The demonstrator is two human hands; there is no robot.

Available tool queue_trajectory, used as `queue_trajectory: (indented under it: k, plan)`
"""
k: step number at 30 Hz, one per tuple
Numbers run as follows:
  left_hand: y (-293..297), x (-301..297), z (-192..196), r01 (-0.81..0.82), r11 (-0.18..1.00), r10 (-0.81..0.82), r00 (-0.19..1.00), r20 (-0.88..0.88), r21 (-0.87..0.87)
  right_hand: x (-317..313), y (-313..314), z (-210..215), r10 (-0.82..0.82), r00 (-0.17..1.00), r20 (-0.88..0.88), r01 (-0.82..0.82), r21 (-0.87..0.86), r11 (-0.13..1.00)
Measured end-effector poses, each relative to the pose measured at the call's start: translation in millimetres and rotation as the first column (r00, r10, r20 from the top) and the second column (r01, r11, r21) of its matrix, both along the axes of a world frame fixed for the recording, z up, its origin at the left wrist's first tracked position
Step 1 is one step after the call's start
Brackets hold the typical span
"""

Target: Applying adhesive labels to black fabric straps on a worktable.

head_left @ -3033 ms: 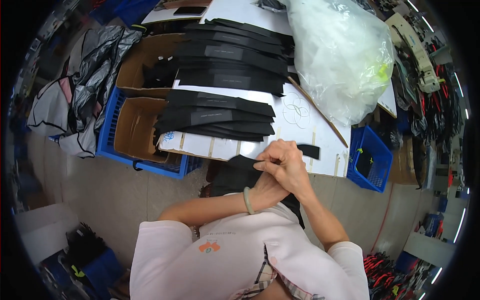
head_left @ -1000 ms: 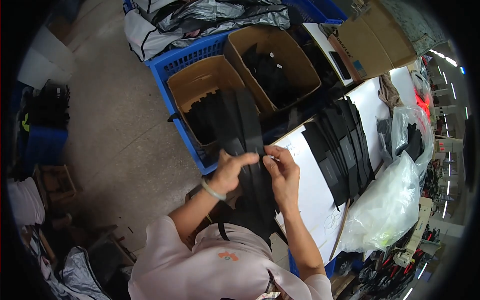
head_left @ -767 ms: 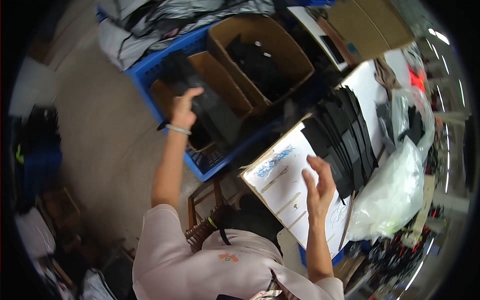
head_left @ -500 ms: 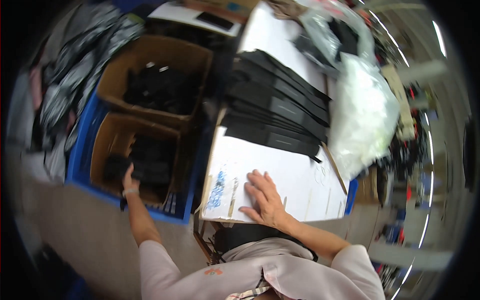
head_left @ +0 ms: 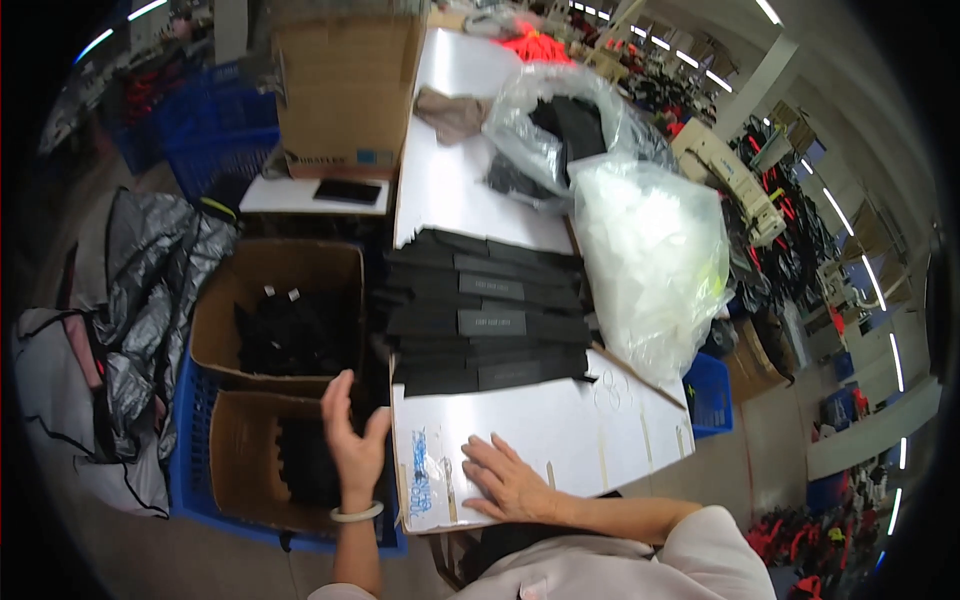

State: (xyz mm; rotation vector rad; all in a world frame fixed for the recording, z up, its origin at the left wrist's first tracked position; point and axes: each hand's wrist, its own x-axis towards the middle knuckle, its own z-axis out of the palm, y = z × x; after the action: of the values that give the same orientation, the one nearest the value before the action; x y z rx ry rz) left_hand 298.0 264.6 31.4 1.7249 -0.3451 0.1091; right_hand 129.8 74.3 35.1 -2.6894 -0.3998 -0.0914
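My left hand [head_left: 356, 448] is raised beside the table's left edge, over the near cardboard box. Its fingers point up with the thumb apart, and it holds nothing. Black fabric pieces [head_left: 308, 462] lie in that near box [head_left: 243, 450], partly hidden behind the hand. My right hand [head_left: 508, 484] rests flat on the white tabletop [head_left: 560, 440] near its front edge, fingers spread. Beyond it lies a row of overlapping black fabric strips [head_left: 490, 322], several with a grey printed label patch [head_left: 490, 286].
A second box [head_left: 222, 335] with black pieces stands behind the near one, both in a blue crate [head_left: 185, 470]. Clear plastic bags [head_left: 650, 260] crowd the table's right side. A dark phone [head_left: 347, 191] lies on a white surface. Silver fabric [head_left: 150, 290] is piled at left.
My left hand has come up out of the near box, moving right toward the table edge, empty. My right hand stays flat on the table. The view has turned.
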Motion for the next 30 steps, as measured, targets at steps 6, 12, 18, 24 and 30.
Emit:
queue_trajectory:
  k: [6,12,18,24,30]
  plan:
    - [-78,117,-10,-0.083,0.992,0.082,0.997,0.008,0.097,-10,3,-11,0.02,0.994,0.107,-0.024,0.043,0.999]
    - [-112,134,-13,0.105,0.993,-0.113,0.965,-0.238,-0.044,18,-55,4,-0.312,0.896,0.316,0.135,0.476,0.869]
    - [-114,130,-35,-0.04,0.89,-0.148,0.916,-0.372,-0.454,86,-175,12,-0.683,0.63,0.37,0.617,0.295,0.729]
    - [-110,90,-29,-0.142,0.959,0.049,0.935,-0.353,-0.244,92,-172,-35,-0.674,0.64,0.369,0.598,0.311,0.739]
    - [-110,82,-24,-0.174,0.976,0.133,0.951,-0.279,-0.128,89,-169,-30,-0.689,0.676,0.261,0.589,0.369,0.719]
